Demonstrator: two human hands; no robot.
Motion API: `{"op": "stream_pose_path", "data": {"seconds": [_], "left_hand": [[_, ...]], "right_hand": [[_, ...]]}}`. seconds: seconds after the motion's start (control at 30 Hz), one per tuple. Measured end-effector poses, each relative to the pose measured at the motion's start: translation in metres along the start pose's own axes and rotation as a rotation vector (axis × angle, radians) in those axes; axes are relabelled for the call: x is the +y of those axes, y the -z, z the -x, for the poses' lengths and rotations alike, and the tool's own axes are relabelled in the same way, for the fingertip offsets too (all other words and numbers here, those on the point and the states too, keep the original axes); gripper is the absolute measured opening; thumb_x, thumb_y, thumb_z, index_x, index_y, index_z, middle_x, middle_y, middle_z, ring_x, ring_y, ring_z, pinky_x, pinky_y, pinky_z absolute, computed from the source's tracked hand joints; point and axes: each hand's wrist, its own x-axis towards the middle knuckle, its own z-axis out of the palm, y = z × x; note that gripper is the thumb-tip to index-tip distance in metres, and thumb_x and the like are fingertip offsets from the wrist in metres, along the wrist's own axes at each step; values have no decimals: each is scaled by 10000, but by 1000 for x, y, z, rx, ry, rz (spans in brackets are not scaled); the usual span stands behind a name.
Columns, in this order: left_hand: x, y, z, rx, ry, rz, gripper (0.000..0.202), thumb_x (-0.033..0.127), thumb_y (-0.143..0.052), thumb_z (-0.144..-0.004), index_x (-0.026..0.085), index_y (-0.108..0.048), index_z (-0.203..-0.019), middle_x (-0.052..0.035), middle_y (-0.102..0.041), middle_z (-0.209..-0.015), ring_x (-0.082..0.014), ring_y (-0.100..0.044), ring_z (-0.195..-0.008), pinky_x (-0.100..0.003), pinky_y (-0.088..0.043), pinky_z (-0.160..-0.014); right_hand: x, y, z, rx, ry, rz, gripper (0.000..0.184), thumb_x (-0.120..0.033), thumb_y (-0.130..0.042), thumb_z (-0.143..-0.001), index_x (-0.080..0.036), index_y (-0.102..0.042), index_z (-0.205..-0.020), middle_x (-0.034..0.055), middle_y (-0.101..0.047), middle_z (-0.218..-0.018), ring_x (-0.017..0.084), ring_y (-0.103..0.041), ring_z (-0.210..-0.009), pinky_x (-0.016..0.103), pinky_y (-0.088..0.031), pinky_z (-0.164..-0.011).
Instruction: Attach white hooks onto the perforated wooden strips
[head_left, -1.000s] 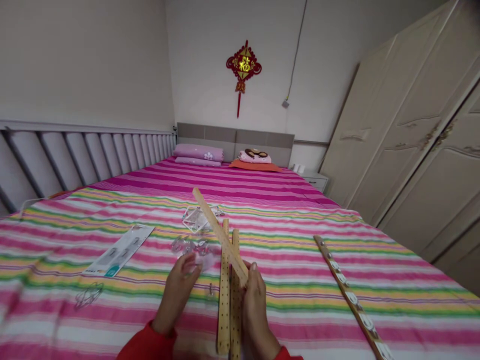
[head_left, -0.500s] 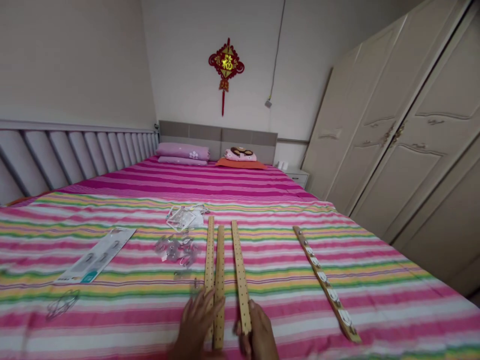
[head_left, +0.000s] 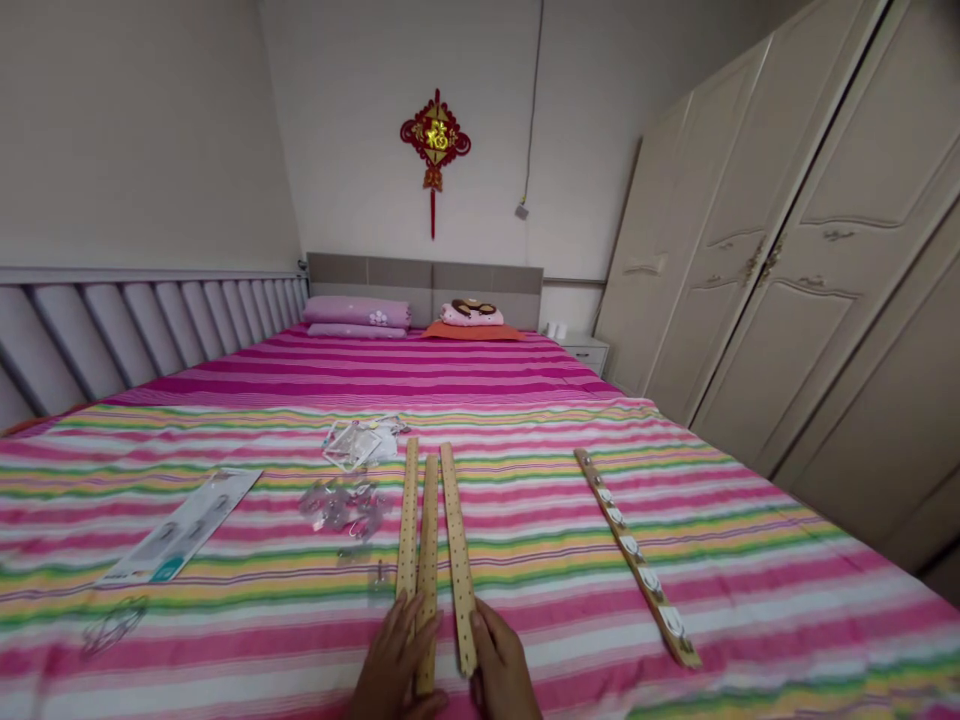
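Three perforated wooden strips (head_left: 429,540) lie side by side lengthwise on the striped bedspread (head_left: 675,480). My left hand (head_left: 394,665) rests flat on the near ends of the left two strips, fingers stretched out. My right hand (head_left: 501,675) lies beside the near end of the right strip, fingers touching its edge. A fourth wooden strip with white hooks fitted (head_left: 637,556) lies apart to the right.
Clear plastic hooks (head_left: 341,503) and a clear bag (head_left: 356,442) lie left of the strips. A printed card (head_left: 180,525) and a wire piece (head_left: 112,626) sit further left. Pillows (head_left: 360,312) at the headboard, a wardrobe (head_left: 787,260) on the right.
My right hand laid the raised strip down beside the other two, then slid it closer to them. My left hand moved from the plastic hooks onto the strips' near ends.
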Motion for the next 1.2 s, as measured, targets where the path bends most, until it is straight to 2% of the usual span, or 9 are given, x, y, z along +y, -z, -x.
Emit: {"op": "stream_pose_path", "data": {"seconds": [0.07, 0.2, 0.3, 0.5, 0.63, 0.8, 0.87, 1.0, 1.2], "left_hand": [[1, 0, 0, 7, 12, 12, 782, 481, -660, -710, 343, -338, -1409, -85, -494, -1379, -302, -474, -1252, -403, -495, -930], [2, 3, -1, 33, 16, 17, 771, 474, -648, -725, 329, -334, -1414, -92, -511, -1361, -296, -491, -1236, -393, -513, -919], [3, 6, -4, 42, 11, 20, 719, 445, -642, -738, 314, -378, -1394, -92, -528, -1347, -291, -502, -1225, -386, -517, -917], [-1, 3, -7, 73, 26, -15, 544, 422, -629, -743, 314, -540, -1268, -70, -577, -1302, -300, -534, -1191, -398, -544, -874], [-6, -5, -2, 66, 73, 15, 498, 431, -625, -730, 332, -588, -1216, -46, -588, -1293, -308, -536, -1188, -407, -558, -845], [-7, -9, 2, 9, 178, 66, 480, 446, -608, -727, 344, -601, -1195, -18, -564, -1322, -301, -502, -1226, -426, -545, -873], [-6, -8, 2, -9, 205, 72, 467, 455, -597, -732, 336, -612, -1183, -15, -570, -1315, -301, -491, -1236, -431, -541, -881], [-3, -5, 0, -50, 225, 67, 463, 463, -582, -752, 313, -611, -1189, -21, -567, -1320, -305, -466, -1256, -436, -535, -891], [1, 2, -2, -39, 198, 39, 524, 464, -619, -740, 311, -569, -1238, -37, -541, -1346, -303, -471, -1253, -429, -540, -884]], "right_hand": [[-7, -1, -1, -38, 98, 48, 465, -556, -570, -783, -162, -710, -988, 63, -704, -731, 226, -657, -711, 314, -548, -638], [-21, -9, 0, -155, 201, 118, 400, -432, -485, -879, -192, -650, -1154, 92, -701, -1060, 245, -623, -1013, 355, -476, -913], [-27, -17, -1, -222, 245, 159, 383, -380, -420, -916, -215, -609, -1205, 78, -689, -1100, 227, -634, -991, 333, -477, -903], [-40, -8, -1, -256, 283, 288, 332, -444, -457, -886, -259, -671, -1060, 27, -720, -821, 211, -654, -746, 287, -521, -709], [-52, 38, 16, -27, 284, 334, 304, -436, -469, -887, -218, -680, -898, 40, -679, -815, 198, -616, -780, 269, -486, -729], [-47, 143, 33, 739, 171, 291, 300, -480, -485, -855, -200, -592, -835, 0, -609, -754, 175, -566, -750, 272, -454, -686], [-41, 180, 30, 931, 47, 182, 344, -535, -533, -797, -194, -558, -761, -29, -570, -626, 159, -540, -608, 269, -441, -560], [-38, 215, 16, 798, -215, -304, 422, -585, -618, -701, -174, -524, -695, -32, -574, -496, 126, -531, -410, 239, -423, -405], [-52, 216, 0, 574, -312, -655, 227, -320, -696, -750, -138, -561, -761, 73, -709, -647, 175, -689, -573, 256, -568, -530]]}}
